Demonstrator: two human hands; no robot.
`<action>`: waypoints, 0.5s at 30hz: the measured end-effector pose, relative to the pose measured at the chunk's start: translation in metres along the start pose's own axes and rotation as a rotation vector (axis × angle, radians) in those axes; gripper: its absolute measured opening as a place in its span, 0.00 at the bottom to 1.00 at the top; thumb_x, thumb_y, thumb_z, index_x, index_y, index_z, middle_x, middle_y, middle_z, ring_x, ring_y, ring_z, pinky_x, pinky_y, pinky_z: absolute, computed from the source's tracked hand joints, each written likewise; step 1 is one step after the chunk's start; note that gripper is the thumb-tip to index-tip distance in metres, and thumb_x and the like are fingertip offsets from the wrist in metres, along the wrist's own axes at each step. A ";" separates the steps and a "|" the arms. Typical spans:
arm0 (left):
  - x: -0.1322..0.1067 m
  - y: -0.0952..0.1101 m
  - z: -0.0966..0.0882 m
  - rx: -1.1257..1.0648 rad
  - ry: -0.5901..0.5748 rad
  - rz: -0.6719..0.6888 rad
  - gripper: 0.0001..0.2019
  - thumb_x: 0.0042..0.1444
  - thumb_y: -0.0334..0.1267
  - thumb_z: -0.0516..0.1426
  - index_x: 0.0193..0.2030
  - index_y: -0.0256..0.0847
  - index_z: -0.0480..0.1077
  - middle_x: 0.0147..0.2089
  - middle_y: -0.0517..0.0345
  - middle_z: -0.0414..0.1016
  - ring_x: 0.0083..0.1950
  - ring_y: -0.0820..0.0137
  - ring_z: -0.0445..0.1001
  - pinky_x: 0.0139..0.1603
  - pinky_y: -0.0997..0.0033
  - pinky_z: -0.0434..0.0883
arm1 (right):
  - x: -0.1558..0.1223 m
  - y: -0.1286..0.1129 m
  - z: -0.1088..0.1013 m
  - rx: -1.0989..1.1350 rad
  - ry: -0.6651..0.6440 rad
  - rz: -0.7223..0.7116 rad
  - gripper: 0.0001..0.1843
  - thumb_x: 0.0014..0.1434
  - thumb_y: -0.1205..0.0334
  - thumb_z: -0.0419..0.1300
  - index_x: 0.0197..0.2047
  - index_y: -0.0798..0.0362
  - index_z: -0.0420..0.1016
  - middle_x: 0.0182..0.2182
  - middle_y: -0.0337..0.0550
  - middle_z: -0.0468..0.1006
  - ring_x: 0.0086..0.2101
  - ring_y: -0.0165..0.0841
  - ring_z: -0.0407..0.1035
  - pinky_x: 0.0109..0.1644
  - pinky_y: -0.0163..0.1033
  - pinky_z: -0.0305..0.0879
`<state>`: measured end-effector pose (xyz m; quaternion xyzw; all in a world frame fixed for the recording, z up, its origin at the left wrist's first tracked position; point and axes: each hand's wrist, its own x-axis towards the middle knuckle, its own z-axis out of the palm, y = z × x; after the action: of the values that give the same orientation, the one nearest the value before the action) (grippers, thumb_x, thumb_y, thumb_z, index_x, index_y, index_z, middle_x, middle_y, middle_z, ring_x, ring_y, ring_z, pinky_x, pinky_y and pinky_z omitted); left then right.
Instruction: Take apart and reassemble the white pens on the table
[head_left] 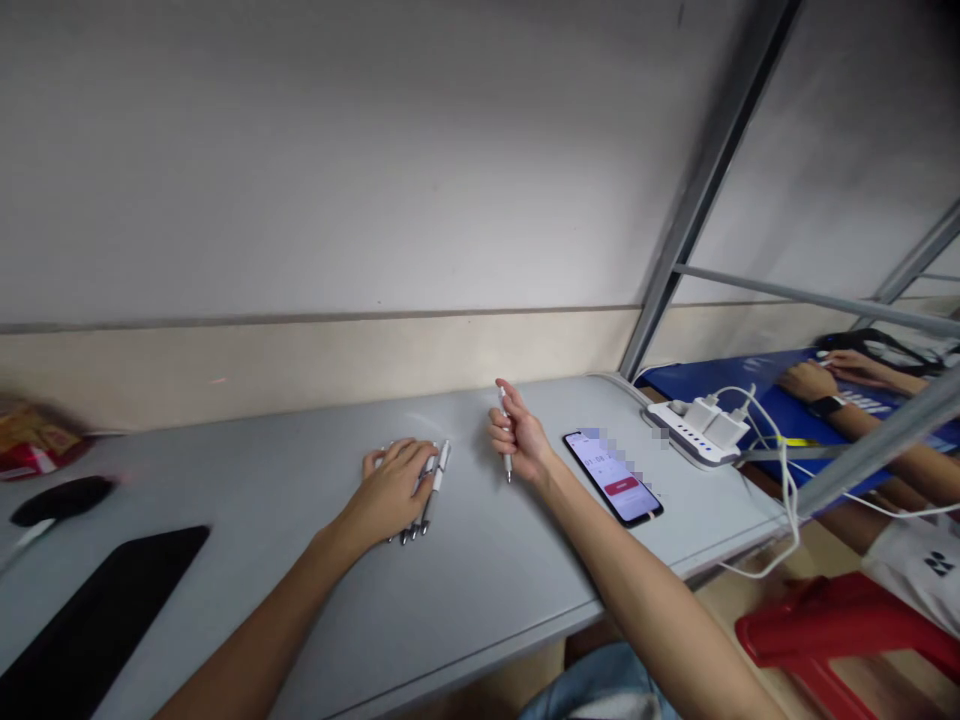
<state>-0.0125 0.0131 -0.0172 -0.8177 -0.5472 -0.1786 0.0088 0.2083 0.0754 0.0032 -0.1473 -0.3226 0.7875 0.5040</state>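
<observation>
My left hand (394, 490) lies palm down over a row of white and silver pens (440, 470) on the grey table. Its fingers are spread across them and hide most of their length; several silver tips show below the hand. My right hand (523, 438) is closed around another white and silver pen (507, 466), raised a little above the table. That pen is nearly upright, tip down, and my thumb is at its top end.
Right of my right hand lies a lit phone (616, 478), with a power strip (694, 435) with chargers and white cables behind it. A dark mat (112, 610), a black oval object (61, 500) and a red packet (37, 440) are left. Another person's hands (810, 382) are above a blue table (757, 385).
</observation>
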 end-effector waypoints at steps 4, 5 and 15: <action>-0.001 0.003 0.000 0.013 -0.009 0.000 0.13 0.60 0.39 0.48 0.50 0.50 0.67 0.56 0.56 0.71 0.60 0.60 0.63 0.56 0.53 0.54 | 0.000 0.000 0.001 0.009 0.001 0.002 0.13 0.62 0.60 0.55 0.50 0.40 0.59 0.20 0.28 0.49 0.16 0.22 0.38 0.18 0.27 0.29; -0.001 0.003 -0.001 0.016 -0.009 -0.003 0.13 0.60 0.39 0.48 0.50 0.50 0.67 0.56 0.56 0.71 0.59 0.60 0.63 0.55 0.53 0.54 | 0.000 0.001 0.000 0.013 0.008 0.005 0.12 0.62 0.60 0.55 0.48 0.40 0.60 0.19 0.28 0.49 0.16 0.22 0.38 0.18 0.27 0.28; 0.000 0.003 -0.005 0.024 -0.005 -0.029 0.18 0.53 0.31 0.49 0.51 0.48 0.66 0.55 0.55 0.70 0.58 0.60 0.64 0.54 0.54 0.55 | 0.000 0.000 0.001 -0.011 0.014 0.009 0.13 0.63 0.59 0.54 0.50 0.40 0.59 0.20 0.28 0.48 0.16 0.22 0.37 0.18 0.27 0.29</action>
<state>-0.0117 0.0109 -0.0120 -0.8099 -0.5611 -0.1701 0.0148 0.2078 0.0745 0.0043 -0.1570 -0.3228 0.7868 0.5020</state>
